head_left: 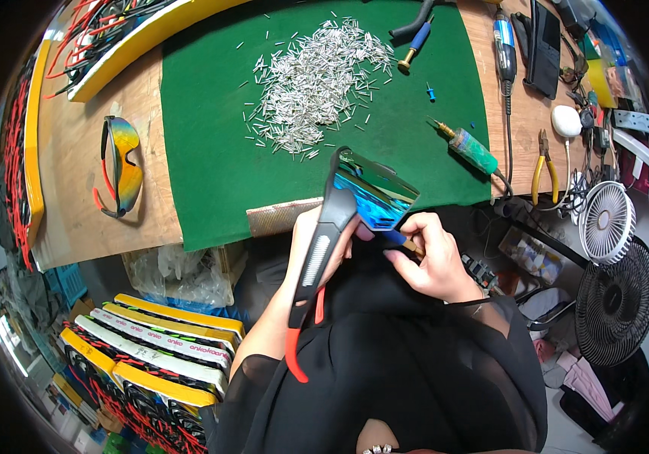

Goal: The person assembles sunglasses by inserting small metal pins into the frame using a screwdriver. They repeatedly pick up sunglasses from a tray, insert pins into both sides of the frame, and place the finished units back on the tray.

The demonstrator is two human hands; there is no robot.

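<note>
My left hand [303, 246] is closed round a pair of wraparound sunglasses [374, 191] with a black frame, a blue mirrored lens and red temple tips. They are held above the table's near edge, one temple pointing down toward my lap. In my closed right hand [436, 261] is a small tool with a blue and tan handle [395, 237], close to the lower edge of the lens. Its working end is hidden behind the sunglasses. Beyond my hands, a big pile of small silvery pins [313, 87] lies on the green mat [211, 151].
Orange-mirrored sunglasses [124, 166] lie left of the mat. A green-handled soldering iron [472, 150], a blue-and-brass tool [415, 47] and a blue push pin [430, 93] are on its right. Yellow pliers [544, 170] and a white fan [607, 222] stand farther right. Trays of glasses [166, 333] sit lower left.
</note>
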